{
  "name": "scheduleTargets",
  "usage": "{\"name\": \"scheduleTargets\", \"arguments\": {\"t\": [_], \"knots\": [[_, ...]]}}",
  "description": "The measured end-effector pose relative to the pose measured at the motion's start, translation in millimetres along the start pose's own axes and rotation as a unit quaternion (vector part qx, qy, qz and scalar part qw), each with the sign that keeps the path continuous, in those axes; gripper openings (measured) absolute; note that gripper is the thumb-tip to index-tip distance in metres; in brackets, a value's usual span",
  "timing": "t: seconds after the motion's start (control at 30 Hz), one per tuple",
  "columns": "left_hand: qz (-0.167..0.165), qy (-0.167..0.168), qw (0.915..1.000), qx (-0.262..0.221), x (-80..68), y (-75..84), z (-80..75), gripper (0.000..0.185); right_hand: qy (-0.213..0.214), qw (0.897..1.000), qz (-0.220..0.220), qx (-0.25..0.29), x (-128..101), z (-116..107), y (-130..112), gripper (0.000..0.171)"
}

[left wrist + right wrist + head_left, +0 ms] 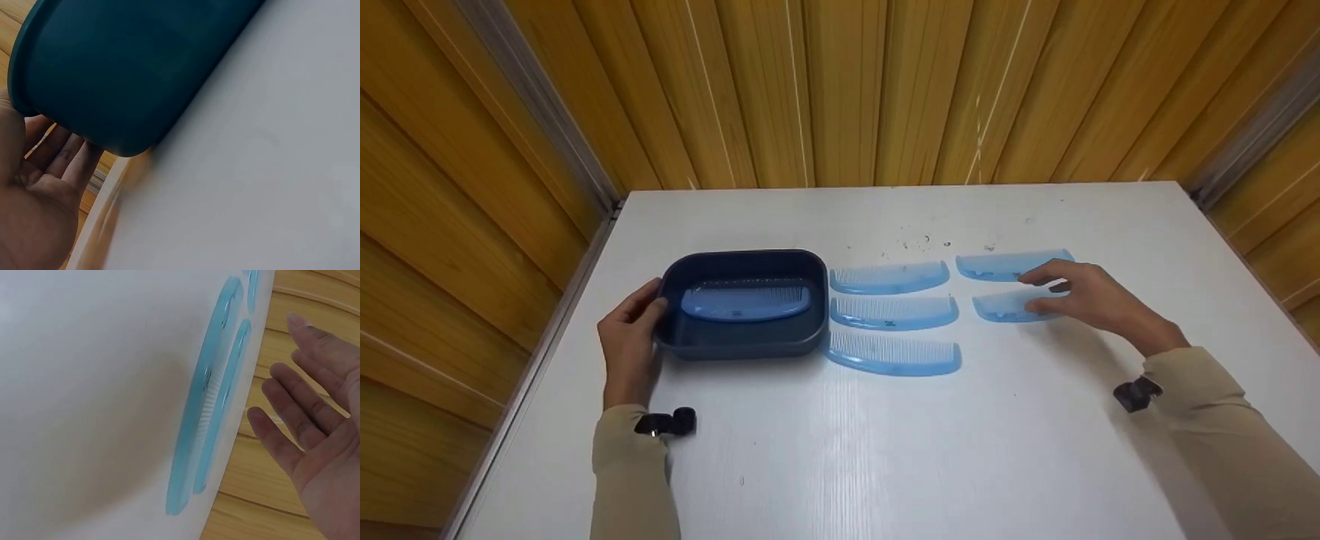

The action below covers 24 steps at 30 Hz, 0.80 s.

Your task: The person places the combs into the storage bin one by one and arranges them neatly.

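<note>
At the left end of a dark blue rectangular container point(750, 349), my left hand point(628, 337) grips the rim and wall; its fingers lie along the outside in the left wrist view. One translucent blue comb point(746, 304) lies inside. My right hand point(1099, 304) hovers over the right-hand combs, thumb and fingers apart and nothing between them. Beneath it are a rear comb point(986, 268) and a front comb point(1001, 307), both partly covered by the hand in the head view. The right wrist view shows the front comb point(194, 405) below the spread fingers.
Three more blue combs lie in a column just right of the container: a back comb point(889, 279), a middle comb point(892, 315) and a near comb point(896, 358). All rest on a white table point(840, 450). A yellow wooden panel wall point(840, 90) stands behind it.
</note>
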<state>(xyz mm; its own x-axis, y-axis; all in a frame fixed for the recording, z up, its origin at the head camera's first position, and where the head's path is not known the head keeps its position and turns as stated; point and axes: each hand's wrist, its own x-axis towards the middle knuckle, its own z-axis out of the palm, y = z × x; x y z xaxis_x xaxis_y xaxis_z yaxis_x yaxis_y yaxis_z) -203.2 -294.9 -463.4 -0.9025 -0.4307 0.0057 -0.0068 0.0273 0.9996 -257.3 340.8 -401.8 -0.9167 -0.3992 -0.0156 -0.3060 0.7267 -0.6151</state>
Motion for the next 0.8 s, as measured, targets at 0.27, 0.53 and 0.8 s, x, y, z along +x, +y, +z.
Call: {"name": "scheduleTargets", "arguments": {"t": [0.27, 0.53, 0.8], "knots": [[-0.008, 0.001, 1.0000, -0.004, 2.4, -1.7, 0.4, 0.037, 0.009, 0.999, 0.033, -0.005, -13.5, -16.9, 29.5, 0.050], [-0.001, 0.008, 1.0000, -0.002, 6.8, -3.7, 1.3, 0.038, -0.009, 0.996, 0.081, -0.020, -17.0, -29.4, 50.4, 0.059], [-0.001, 0.008, 1.0000, 0.001, 6.0, -3.0, 1.6, 0.038, -0.041, 0.991, 0.117, -0.048, -12.5, -35.3, 62.8, 0.065]]}}
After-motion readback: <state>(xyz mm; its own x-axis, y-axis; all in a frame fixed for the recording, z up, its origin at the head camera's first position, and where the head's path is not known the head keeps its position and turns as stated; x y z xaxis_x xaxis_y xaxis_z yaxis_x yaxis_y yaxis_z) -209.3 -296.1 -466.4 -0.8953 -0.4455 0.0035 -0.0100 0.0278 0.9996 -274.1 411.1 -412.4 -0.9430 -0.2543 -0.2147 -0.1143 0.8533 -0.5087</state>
